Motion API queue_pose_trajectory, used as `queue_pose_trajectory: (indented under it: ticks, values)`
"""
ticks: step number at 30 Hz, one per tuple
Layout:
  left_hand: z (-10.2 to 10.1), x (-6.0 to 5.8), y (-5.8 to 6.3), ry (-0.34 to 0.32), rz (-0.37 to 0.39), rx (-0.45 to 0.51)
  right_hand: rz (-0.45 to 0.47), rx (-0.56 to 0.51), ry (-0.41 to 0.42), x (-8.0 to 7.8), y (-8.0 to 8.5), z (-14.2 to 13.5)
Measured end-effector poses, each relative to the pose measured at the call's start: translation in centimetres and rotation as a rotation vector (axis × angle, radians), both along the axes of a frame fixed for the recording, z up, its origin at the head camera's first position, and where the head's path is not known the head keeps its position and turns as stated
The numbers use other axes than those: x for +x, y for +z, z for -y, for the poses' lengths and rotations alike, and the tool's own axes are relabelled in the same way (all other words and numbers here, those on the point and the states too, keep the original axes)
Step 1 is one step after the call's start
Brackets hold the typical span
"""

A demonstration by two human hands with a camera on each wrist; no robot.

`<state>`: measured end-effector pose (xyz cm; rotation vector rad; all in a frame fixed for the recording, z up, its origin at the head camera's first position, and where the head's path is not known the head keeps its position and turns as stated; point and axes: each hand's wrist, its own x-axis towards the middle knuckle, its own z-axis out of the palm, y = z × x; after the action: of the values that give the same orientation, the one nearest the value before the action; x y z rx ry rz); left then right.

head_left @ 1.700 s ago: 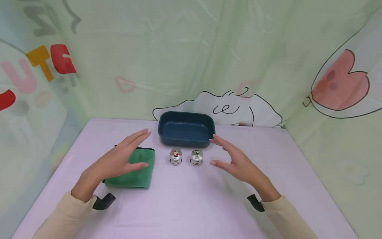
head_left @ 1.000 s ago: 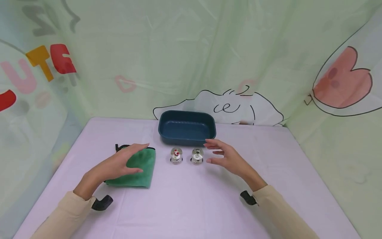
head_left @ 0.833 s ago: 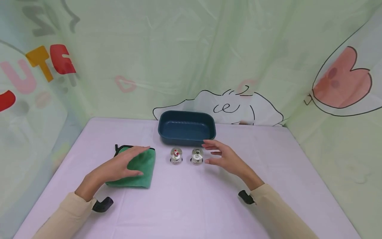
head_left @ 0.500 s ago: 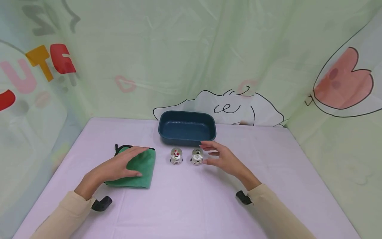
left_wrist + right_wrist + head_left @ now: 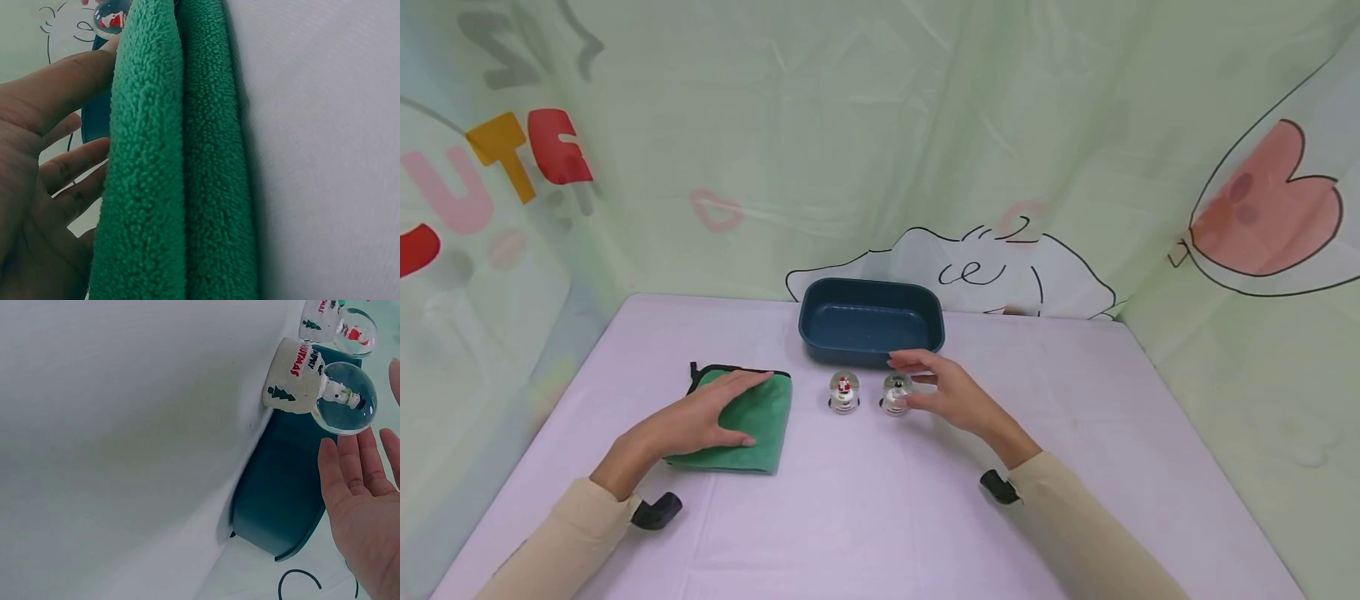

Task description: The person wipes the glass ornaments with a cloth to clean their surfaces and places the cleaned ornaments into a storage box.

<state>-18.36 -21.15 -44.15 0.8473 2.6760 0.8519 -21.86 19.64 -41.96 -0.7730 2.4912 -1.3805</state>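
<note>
My left hand hovers with spread, relaxed fingers over a folded green towel edged in black. In the left wrist view the towel's thick fold covers part of that hand. Right of centre, my right hand reaches to a small snow globe, its thumb overlapping the base in the head view. The right wrist view shows a snowman inside the globe, a white base with lettering and a tree, and fingers extended beside the ball. Another snow globe, with a Santa figure, stands to its left.
A dark blue rectangular basin stands behind both globes at the table's back edge. The table wears a pale lilac cloth. Printed curtains hang at the back and on both sides.
My right hand has moved left from beside the basin's corner to the snowman globe, its fingers drawing closer around it. My left hand has lowered slightly over the towel. The globes have stayed in place.
</note>
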Motion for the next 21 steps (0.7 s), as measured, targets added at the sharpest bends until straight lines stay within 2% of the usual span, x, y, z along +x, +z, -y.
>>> queue_pose_trajectory:
  ticks: [8,21]
  values:
    - [-0.1,-0.2,-0.2,-0.014,-0.012,-0.007,0.011,0.019,0.022,-0.5,0.2,1.1]
    - [-0.6,-0.1,-0.7,-0.023,-0.003,-0.032,0.03,0.018,0.112,-1.7,0.3,2.9]
